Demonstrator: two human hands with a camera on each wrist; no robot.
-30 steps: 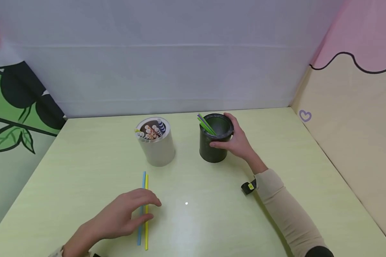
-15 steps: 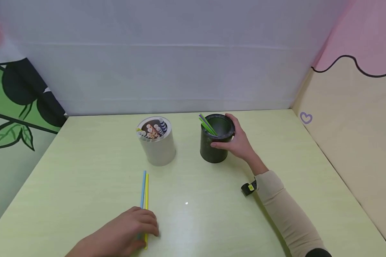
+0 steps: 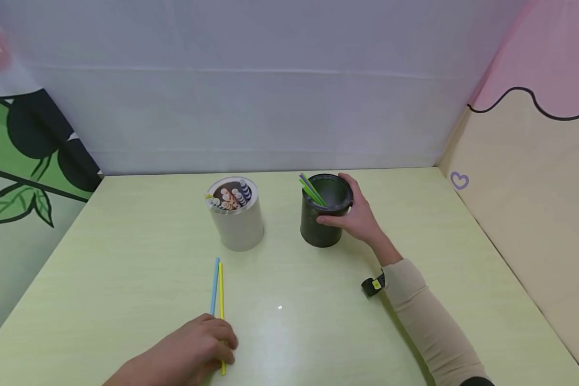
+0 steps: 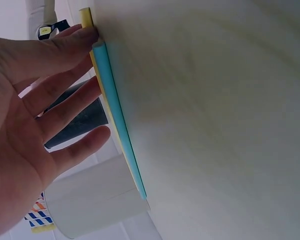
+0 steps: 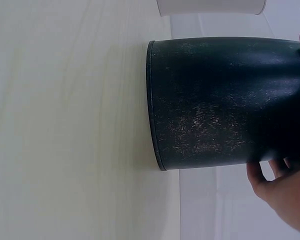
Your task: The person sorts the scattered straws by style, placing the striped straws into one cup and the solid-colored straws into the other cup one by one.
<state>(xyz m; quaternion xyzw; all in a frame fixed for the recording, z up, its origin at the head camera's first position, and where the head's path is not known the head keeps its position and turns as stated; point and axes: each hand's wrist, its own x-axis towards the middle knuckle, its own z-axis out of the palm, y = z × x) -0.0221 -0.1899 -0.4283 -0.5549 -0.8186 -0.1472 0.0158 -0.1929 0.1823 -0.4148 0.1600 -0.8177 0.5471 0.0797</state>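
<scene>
Thumb and finger of my left hand (image 3: pixel 190 347) pinch the yellow straw (image 3: pixel 221 292) near its close end, low in the head view. Just left of it lies the blue straw (image 3: pixel 215 284), its lower part hidden by the hand in that view. In the left wrist view the blue straw (image 4: pixel 116 107) runs along the tabletop close beside the yellow one. My right hand (image 3: pixel 359 217) grips the black cup (image 3: pixel 316 228) around its right side, near the rim. Several green and purple straws (image 3: pixel 312 190) lean inside that upright cup.
A white cup (image 3: pixel 241 230) stands left of the black one, filled with several striped paper straws (image 3: pixel 231 197). The pale table (image 3: pixel 125 257) ends at a grey-white backdrop (image 3: pixel 270 118). A cream and pink panel (image 3: pixel 526 177) borders the right side.
My left hand has come down and toward me onto the straws, its fingers closing on the yellow one, which has turned slightly. My right hand stays on the black cup.
</scene>
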